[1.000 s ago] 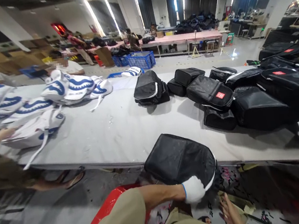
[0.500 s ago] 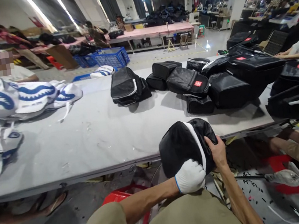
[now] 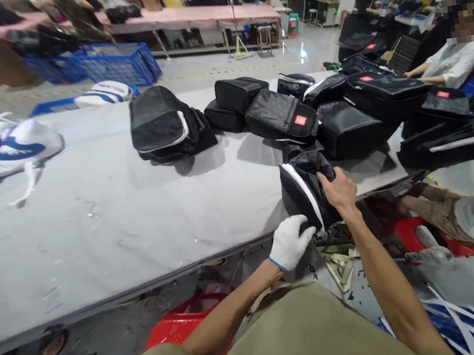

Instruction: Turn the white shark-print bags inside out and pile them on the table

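A black bag [image 3: 299,195] with a white curved strip along its side stands tilted at the table's near edge. Its soft upper part is gripped by my bare right hand [image 3: 339,191], fingers closed on the fabric. My left hand [image 3: 289,243], in a white knitted glove with a blue cuff, is just left of the bag's lower end. Its thumb and fingers are apart, with nothing between them. Right behind the held bag lies another black bag [image 3: 281,118] with a red label, among several similar ones.
A separate black bag [image 3: 159,124] sits on the grey-white table [image 3: 108,236]. White-and-blue bags [image 3: 24,140] are at the left. Below stands a red stool [image 3: 182,320]. Another person [image 3: 454,62] is at the right. Blue crates [image 3: 119,64] stand beyond the table.
The held bag has moved away from my body and right, toward the other black bags. My left hand has come off it and opened. The view has turned down and right.
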Demonstrator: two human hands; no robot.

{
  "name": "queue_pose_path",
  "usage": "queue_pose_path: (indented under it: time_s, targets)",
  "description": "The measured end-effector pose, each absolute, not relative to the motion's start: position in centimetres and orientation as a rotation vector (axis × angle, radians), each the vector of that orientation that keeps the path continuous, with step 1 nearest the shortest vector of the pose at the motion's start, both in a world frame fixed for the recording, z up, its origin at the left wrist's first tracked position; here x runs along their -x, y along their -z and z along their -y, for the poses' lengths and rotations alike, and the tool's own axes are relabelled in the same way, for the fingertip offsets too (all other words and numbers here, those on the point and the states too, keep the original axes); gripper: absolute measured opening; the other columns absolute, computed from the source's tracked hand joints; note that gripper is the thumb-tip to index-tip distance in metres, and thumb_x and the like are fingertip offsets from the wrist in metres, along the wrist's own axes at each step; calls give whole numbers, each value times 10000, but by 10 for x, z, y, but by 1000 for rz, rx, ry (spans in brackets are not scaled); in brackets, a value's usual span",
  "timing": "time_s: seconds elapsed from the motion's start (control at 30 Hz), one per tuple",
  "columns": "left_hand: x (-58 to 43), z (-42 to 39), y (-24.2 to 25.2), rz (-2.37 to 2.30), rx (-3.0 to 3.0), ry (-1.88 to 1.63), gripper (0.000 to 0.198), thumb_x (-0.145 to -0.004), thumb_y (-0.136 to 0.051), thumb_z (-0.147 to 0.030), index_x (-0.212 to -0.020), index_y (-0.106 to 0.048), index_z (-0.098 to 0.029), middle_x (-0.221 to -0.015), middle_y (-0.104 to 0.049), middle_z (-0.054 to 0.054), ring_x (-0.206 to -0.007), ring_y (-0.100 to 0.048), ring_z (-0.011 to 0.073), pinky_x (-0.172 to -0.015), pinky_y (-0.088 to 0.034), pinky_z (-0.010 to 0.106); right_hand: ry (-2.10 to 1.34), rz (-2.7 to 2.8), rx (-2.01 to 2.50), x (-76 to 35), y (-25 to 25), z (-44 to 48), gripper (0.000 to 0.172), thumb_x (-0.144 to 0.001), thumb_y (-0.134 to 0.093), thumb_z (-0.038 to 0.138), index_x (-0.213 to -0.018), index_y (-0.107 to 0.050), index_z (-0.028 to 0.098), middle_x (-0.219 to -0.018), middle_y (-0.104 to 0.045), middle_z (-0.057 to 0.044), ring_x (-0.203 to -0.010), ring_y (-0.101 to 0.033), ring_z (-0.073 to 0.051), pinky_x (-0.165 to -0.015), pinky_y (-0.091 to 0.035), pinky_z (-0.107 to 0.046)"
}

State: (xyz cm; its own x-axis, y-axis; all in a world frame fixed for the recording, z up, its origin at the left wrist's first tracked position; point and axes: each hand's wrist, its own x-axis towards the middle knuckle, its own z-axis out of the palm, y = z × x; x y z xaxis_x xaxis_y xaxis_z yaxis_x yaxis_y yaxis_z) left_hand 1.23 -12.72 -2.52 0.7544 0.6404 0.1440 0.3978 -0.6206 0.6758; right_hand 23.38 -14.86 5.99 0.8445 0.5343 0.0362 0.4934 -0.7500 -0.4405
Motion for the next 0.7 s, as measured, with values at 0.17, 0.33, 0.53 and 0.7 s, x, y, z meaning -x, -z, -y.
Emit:
queue_pose_path:
  time_s: [0.17, 0.33, 0.53, 0.7]
  targets:
    - [-32, 110, 30, -834, -2323, -357, 605, -927, -854, -502, -1409, -641, -206, -1354, -745, 124, -1249, -711, 316, -1091, -564, 419, -133, 745, 2670, -254, -77, 112, 538, -1055, -538, 618, -1249, -704, 145, -1179, -771, -248, -1131, -718, -403, -1003, -479, -467]
    - [-52, 86, 36, -827, -2413, -154, 513, -1023, -738, -509, -1405, -656, -177, -1301, -753, 132, -1209, -715, 319, -1023, -566, 404, -166, 674, 2636, -265, -73, 98, 552, -1061, -522, 611, -1253, -700, 126, -1236, -755, -265, -1210, -697, -424, -1041, -487, -491]
    - [-57, 50, 44, -471, -2552, -8, 381, -1094, -616, -484, -1353, -710, -220, -1280, -773, 123, -1160, -740, 299, -941, -570, 368, -156, 655, 2642, -268, -70, 103, 544, -1048, -534, 622, -1230, -695, 135, -1258, -747, -261, -1224, -692, -425, -1068, -488, -508]
    - [-54, 42, 54, -320, -2544, -3, 331, -1101, -596, -428, -1334, -714, -226, -1270, -792, 104, -1143, -759, 298, -923, -573, 361, -160, 654, 2646, -269, -71, 108, 536, -1041, -532, 632, -1203, -689, 146, -1264, -751, -258, -1233, -690, -437, -1054, -499, -506]
